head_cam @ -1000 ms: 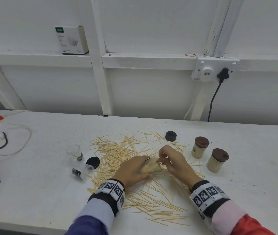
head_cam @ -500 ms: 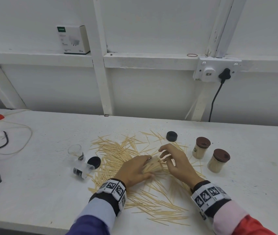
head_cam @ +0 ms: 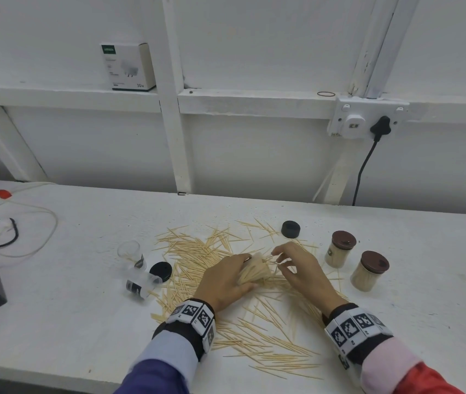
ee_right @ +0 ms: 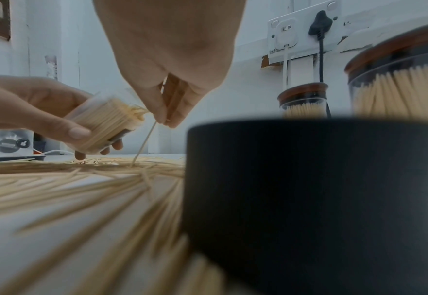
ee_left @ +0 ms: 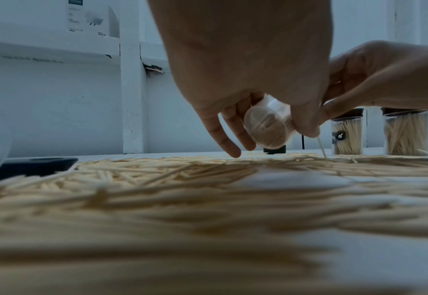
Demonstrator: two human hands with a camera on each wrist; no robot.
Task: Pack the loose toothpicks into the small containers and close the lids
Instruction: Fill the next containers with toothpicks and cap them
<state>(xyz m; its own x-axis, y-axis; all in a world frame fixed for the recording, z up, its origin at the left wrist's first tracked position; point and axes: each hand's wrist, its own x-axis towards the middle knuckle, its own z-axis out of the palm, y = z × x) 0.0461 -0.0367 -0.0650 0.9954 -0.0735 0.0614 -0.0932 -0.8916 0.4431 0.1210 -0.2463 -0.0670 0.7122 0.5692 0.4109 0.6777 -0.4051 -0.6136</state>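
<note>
**A:** Head view: a person's left hand (head_cam: 227,282) grips a clear container (head_cam: 253,270) tilted on its side over the heap of loose toothpicks (head_cam: 254,331) mid-bench (head_cam: 55,322). The right hand (head_cam: 297,268) works at its mouth. Two filled, brown-lidded jars (head_cam: 339,250) stand toward the right edge; two empty containers (head_cam: 132,253) and a black lid (head_cam: 160,271) sit left of the heap.

**B:** Left wrist view: fingers curl round the container's base (ee_left: 264,127), packed with sticks.

**A:** Right wrist view: right thumb and fingertips (ee_right: 157,111) pinch a single toothpick (ee_right: 143,144), tip down in the heap, just beside the container's mouth.

**B:** The risk?

**A:** The container looks nearly full and sticks bristle from its mouth. Tipped further, they would likely slide out; forcing one more in could snap it or keep the lid from seating.
</note>
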